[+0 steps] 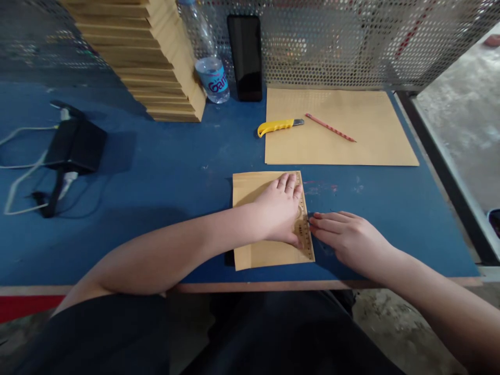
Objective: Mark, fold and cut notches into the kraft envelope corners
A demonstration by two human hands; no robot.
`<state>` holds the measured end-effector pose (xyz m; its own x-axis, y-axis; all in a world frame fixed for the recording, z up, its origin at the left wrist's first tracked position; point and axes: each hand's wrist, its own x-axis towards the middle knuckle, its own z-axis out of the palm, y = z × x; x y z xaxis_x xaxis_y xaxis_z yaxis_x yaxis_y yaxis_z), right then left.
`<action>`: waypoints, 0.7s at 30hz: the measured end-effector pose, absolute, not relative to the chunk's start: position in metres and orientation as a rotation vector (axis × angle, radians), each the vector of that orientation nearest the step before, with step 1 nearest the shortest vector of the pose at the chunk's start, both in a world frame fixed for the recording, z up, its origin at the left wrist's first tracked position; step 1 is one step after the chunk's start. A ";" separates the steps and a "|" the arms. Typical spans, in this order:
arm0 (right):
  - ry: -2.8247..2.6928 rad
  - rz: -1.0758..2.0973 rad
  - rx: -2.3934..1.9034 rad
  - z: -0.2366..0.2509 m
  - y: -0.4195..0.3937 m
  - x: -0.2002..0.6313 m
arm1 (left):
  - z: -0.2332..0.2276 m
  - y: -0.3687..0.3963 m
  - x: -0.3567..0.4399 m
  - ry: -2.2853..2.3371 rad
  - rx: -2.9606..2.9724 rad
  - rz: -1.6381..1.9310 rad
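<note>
Blue table (156, 182), near front edge | we press left hand (279, 208), fingers flat, on folded brown paper (250, 190): light, limp, likely slides | clear ruler (303, 224) along right edge | right hand (346, 237) fingers extended, touching ruler, gripping nothing.

Matt brown paper sheet (253, 255), clear plastic ruler (304, 229)

Bare forearms, dark clothing below
</note>
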<state>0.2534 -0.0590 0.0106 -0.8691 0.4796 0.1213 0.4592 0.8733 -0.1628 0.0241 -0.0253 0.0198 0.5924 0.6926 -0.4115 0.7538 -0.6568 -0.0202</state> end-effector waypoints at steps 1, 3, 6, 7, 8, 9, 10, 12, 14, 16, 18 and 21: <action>-2.887 0.195 -0.730 0.011 -0.060 0.254 | 0.020 -0.025 0.024 1.212 2.662 -0.587; -2.864 0.187 -0.737 0.009 -0.059 0.258 | 0.020 -0.025 0.024 1.210 2.652 -0.586; -2.802 0.158 -0.768 0.000 -0.049 0.265 | 0.020 -0.025 0.024 1.227 2.626 -0.575; -2.787 0.163 -0.778 -0.003 -0.046 0.266 | 0.019 -0.025 0.024 1.231 2.623 -0.572; -2.772 0.175 -0.788 -0.006 -0.044 0.267 | 0.019 -0.025 0.024 1.236 2.624 -0.570; -2.754 0.184 -0.801 -0.009 -0.043 0.268 | 0.019 -0.025 0.024 1.238 2.626 -0.567; -2.730 0.188 -0.814 -0.011 -0.043 0.268 | 0.018 -0.025 0.025 1.239 2.630 -0.567; -2.663 0.182 -0.834 -0.014 -0.044 0.268 | 0.018 -0.025 0.025 1.238 2.633 -0.576; -2.622 0.172 -0.822 -0.016 -0.046 0.266 | 0.018 -0.025 0.025 1.232 2.639 -0.581; -2.651 0.160 -0.773 -0.017 -0.047 0.265 | 0.017 -0.025 0.025 1.227 2.646 -0.581; -2.705 0.138 -0.723 -0.016 -0.046 0.265 | 0.017 -0.025 0.025 1.231 2.644 -0.579; -2.747 0.115 -0.701 -0.014 -0.044 0.264 | 0.017 -0.024 0.025 1.238 2.627 -0.579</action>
<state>0.2640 -0.0441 -0.0135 -0.8346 0.4797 0.2706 0.4553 0.8774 -0.1511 0.0252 -0.0244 0.0168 0.5775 0.7007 -0.4191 0.7709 -0.6370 -0.0027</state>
